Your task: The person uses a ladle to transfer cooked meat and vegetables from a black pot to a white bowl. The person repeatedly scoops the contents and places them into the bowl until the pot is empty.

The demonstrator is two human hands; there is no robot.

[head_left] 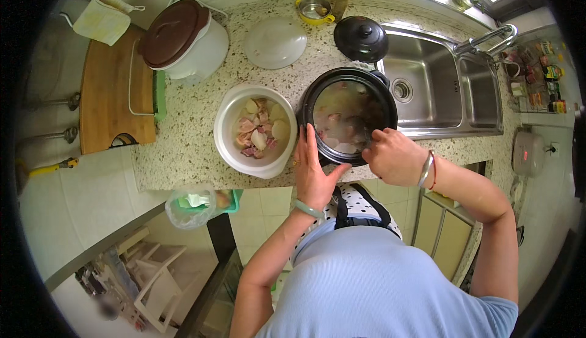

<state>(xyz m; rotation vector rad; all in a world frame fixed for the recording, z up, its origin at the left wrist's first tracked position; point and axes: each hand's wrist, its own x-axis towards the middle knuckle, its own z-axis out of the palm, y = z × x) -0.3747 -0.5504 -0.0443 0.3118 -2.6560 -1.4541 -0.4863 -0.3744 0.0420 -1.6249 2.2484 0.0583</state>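
Observation:
A black pot [305, 115] of cloudy broth with pale chunks stands on the counter in front of me. My left hand [314, 170] lies with straight fingers against the pot's near left side, thumb spread toward its front. Over the near right rim, my right hand [389, 158] is closed round the handle of what looks like a ladle [356, 129], its dark head partly sunk in the broth. To the left of the pot sits a white bowl [226, 145] holding pieces of meat and pale chunks in some liquid.
Behind stand a white pot with brown lid [177, 32], a translucent lid [276, 42], a small yellow-handled pan [314, 11] and a black lid [361, 39]. A steel sink [427, 87] is at right, a wooden board [110, 94] at left. A plastic bag [190, 207] hangs below the counter's front edge.

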